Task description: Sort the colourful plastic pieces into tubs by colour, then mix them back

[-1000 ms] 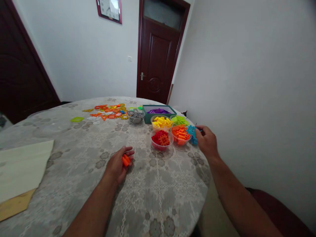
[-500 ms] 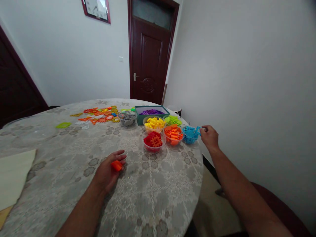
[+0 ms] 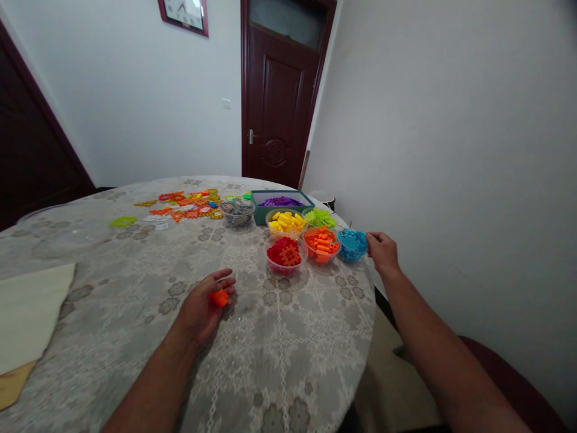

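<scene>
Low over the tablecloth, my left hand (image 3: 205, 304) curls loosely round a small orange plastic building piece (image 3: 219, 297), its upper fingers stretched out. At the right table edge, my right hand (image 3: 383, 249) has its thumb and fingertips pinched together at the outer side of a clear bowl of blue plastic pieces (image 3: 353, 245). Whether those fingertips grip a blue piece or the bowl's rim I cannot tell. Beside that bowl stands one of orange pieces (image 3: 321, 243). Nearer my left hand is a bowl of red pieces (image 3: 282, 249) with an orange lattice square (image 3: 290, 255) on top.
Behind these are bowls of yellow (image 3: 287, 222), lime green (image 3: 320, 218) and grey pieces (image 3: 237, 211), plus a green box (image 3: 265, 215) of purple ones. Flat orange and yellow pieces (image 3: 192, 207) spread at the far left. A pale sheet (image 3: 33, 313) lies at left.
My right hand's fingertips have come in against the blue bowl; a blue piece that stuck out towards them no longer shows apart. My left hand keeps its orange piece. The view has shifted slightly.
</scene>
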Tool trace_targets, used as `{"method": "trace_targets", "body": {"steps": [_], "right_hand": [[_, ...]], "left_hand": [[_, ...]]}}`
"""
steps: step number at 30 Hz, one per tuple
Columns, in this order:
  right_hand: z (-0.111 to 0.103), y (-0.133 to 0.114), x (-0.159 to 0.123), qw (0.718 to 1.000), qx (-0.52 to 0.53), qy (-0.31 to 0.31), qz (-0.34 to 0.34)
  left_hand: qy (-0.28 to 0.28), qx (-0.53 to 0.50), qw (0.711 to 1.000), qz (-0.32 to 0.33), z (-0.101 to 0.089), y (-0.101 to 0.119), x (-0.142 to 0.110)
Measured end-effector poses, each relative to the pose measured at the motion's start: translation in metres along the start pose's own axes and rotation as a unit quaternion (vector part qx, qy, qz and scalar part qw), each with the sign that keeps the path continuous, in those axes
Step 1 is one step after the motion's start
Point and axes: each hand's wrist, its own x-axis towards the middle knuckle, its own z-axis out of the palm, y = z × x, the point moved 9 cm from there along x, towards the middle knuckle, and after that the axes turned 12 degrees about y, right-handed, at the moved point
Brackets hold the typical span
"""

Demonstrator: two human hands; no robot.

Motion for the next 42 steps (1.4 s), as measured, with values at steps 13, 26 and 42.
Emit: {"method": "trace_targets", "body": {"steps": [13, 26, 42], "right_hand": [[-0.019, -0.016, -0.031, 0.997, -0.023, 0.062, -0.025], [0.038, -0.207, -0.237, 0.875, 0.089, -0.346, -0.327], [0.061, -0.155, -0.225, 0.932, -0.021, -0.207, -0.297]], "left_hand": [[-0.025, -0.088, 0.994, -0.060, 0.004, -0.008, -0.006], [-0.007, -0.086, 0.995, -0.053, 0.001, -0.004, -0.006], [0.196, 0.083, 0.951, 0.222, -0.070, 0.054, 0.021]]}}
